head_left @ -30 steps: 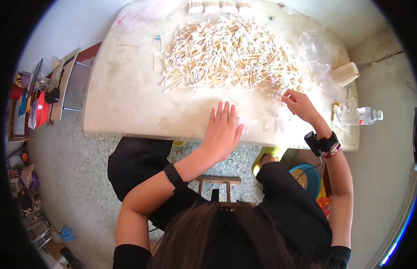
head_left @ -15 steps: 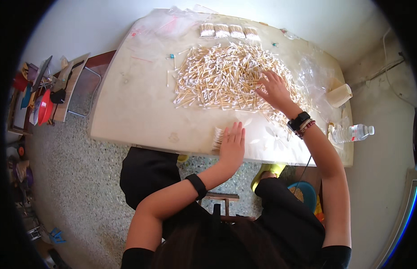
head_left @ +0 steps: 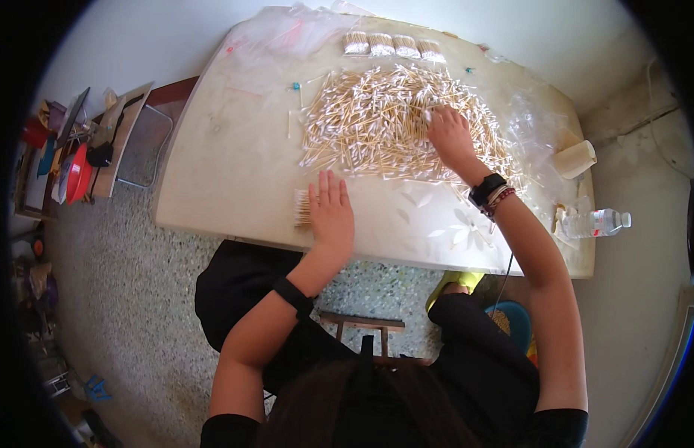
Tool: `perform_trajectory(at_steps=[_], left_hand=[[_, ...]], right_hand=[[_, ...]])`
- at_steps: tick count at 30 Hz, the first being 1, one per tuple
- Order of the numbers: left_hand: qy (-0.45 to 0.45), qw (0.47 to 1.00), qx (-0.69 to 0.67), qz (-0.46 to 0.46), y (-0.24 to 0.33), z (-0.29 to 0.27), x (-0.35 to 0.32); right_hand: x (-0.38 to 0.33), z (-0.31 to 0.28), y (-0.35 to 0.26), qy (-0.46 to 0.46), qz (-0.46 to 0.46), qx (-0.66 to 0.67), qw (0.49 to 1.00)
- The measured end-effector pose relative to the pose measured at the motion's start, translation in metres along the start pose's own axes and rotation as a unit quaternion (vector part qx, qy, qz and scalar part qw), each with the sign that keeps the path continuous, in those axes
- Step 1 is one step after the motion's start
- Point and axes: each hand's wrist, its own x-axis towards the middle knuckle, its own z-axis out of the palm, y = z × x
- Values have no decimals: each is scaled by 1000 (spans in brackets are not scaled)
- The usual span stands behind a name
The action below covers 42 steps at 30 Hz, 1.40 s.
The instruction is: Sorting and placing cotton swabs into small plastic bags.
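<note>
A wide heap of cotton swabs (head_left: 369, 123) with white tips and wooden sticks covers the middle of the table. My right hand (head_left: 450, 133) is in the right part of this heap, its fingers bent down and closed on some swabs; the fingertips are partly hidden. Nearer the front edge, my left hand (head_left: 332, 213) lies flat with its fingers stretched out. Its side covers part of a small row of lined-up cotton swabs (head_left: 301, 209), which shows just left of the fingers. At the far side stand several packs of cotton swabs (head_left: 393, 45) in a row.
Clear plastic bags (head_left: 287, 33) lie at the far left, and more plastic wrap (head_left: 530, 123) at the right. A pale cup (head_left: 574, 160) and a water bottle (head_left: 599, 222) lie near the right edge. Below the table (head_left: 227, 179) is a blue basin (head_left: 517, 325).
My left hand has slid left and slightly away from me, and the small row of swabs has moved with it. My right hand's fingers have curled into the heap.
</note>
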Motion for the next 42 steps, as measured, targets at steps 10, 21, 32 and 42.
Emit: perform_trajectory(at_steps=[10,21,32,42], left_hand=[[76,975,-200,53,-8,-31,11],[6,585,-806,91,34,-51,15],[-51,562,-823,66,40,-64,12],[-15,521,-847,104,37,-66,13]], right_hand=[[13,-38,5,62,221,568,790],[-46,-92,-83,-131,240,852,447],[-80,-115,-102,-313,287,801,423],[-96,-124,-99,-398,253,783,405]])
